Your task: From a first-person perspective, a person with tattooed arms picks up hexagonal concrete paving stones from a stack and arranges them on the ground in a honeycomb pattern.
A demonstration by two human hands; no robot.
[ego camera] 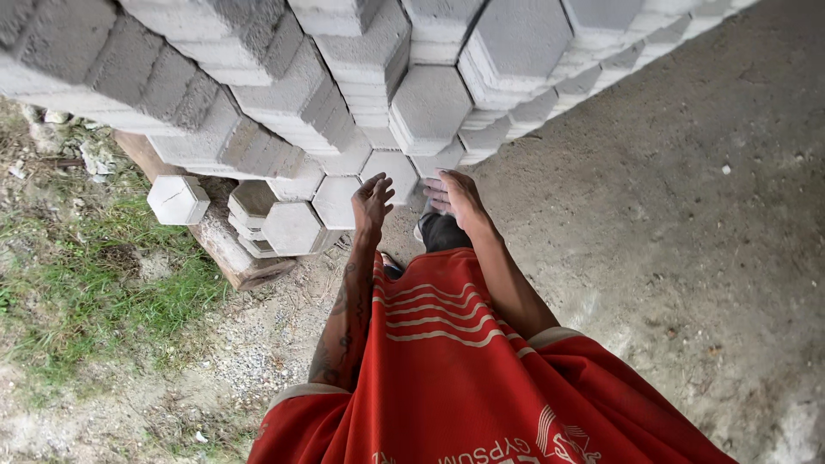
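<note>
Here, hexagonal paver just above both hands, left hand loosely open, right hand spread, neither gripping.

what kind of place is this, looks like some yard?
Probably an outdoor paving-block yard or building site: grey hexagonal concrete blocks stacked high on a wooden pallet, bare concrete ground, and a grass patch. The left hand and right hand reach toward the lower blocks.

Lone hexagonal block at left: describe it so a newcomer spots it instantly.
Start at the big stack of grey hexagonal concrete paving blocks, then drop to the wooden beam under its left end. The pale grey hexagonal concrete block sits there beside the grass, apart from the packed rows, left of both hands.
</note>
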